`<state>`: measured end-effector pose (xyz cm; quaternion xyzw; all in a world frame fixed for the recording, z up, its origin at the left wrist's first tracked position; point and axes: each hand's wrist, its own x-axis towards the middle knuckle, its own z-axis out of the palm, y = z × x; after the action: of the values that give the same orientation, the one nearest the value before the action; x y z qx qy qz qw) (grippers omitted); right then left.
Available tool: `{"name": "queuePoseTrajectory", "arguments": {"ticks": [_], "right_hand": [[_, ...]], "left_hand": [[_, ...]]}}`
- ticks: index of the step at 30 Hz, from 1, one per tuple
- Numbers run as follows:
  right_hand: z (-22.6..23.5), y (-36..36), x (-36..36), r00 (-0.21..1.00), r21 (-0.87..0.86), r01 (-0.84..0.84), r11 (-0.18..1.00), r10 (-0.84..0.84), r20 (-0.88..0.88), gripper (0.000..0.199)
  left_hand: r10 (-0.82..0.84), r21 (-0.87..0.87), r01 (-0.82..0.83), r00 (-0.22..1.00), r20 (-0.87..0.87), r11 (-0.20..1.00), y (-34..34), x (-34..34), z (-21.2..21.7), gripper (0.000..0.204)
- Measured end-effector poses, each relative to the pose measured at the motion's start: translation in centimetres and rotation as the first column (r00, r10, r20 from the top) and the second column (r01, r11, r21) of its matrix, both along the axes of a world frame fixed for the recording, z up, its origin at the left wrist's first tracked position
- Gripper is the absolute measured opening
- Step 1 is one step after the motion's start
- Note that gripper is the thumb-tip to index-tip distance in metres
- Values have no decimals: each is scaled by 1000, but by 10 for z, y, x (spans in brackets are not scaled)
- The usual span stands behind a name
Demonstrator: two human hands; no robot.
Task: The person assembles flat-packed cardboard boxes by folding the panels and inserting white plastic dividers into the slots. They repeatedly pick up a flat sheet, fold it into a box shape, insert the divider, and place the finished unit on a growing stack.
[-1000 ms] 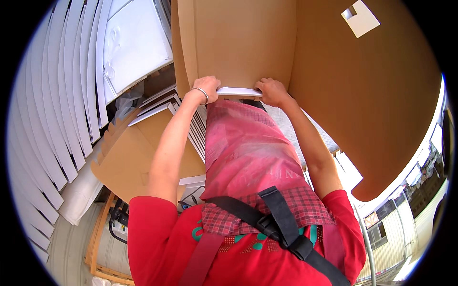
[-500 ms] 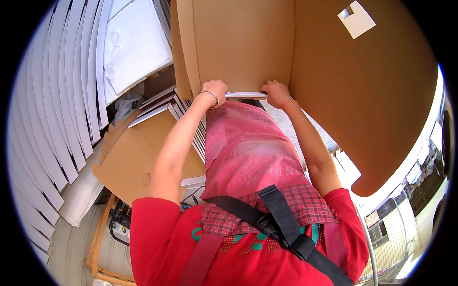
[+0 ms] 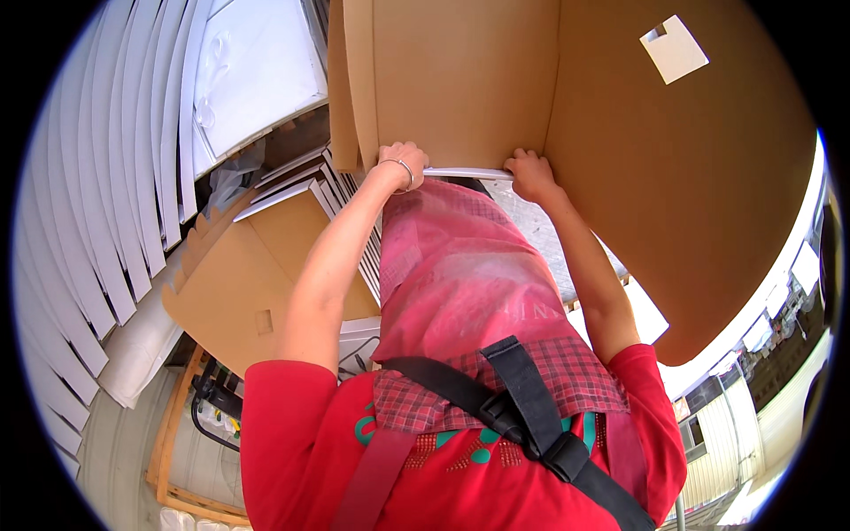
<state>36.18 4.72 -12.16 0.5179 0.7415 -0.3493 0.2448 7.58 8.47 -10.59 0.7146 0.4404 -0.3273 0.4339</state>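
White panels [image 3: 111, 168] left, brown cardboard [image 3: 465, 88], near edge in both hands [image 3: 403, 165] [image 3: 533, 175]

Pale ribbed wall [image 3: 724, 442] w/ window [image 3: 695, 435] is lwr R, in bright daylight.

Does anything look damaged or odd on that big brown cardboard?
Mainly the pale, notched square on the right-hand cardboard panel: it interrupts otherwise plain brown. I can't tell whether it's a cut-out or a patch.
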Motion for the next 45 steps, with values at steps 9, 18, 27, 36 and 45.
{"name": "queuePoseTrajectory", "arguments": {"ticks": [9,18,27,36,45], "right_hand": [[13,-20,16,995,158,-36,987,50,-83,23],[47,5,88,936,296,-350,889,317,154,18],[118,109,34,923,239,177,955,-77,-377,53],[60,60,-109,911,180,67,981,13,-412,73],[12,37,-161,958,425,22,905,102,-268,56]], "left_hand": [[423,733,-619,766,484,282,104,-78,44,58],[924,-145,-964,161,348,223,190,-58,-2,35],[934,-781,-520,-267,-236,-346,-43,149,-16,30],[-10,-1,12,879,476,1000,91,17,142,39],[216,855,-373,925,313,360,325,-11,70,56]]}}
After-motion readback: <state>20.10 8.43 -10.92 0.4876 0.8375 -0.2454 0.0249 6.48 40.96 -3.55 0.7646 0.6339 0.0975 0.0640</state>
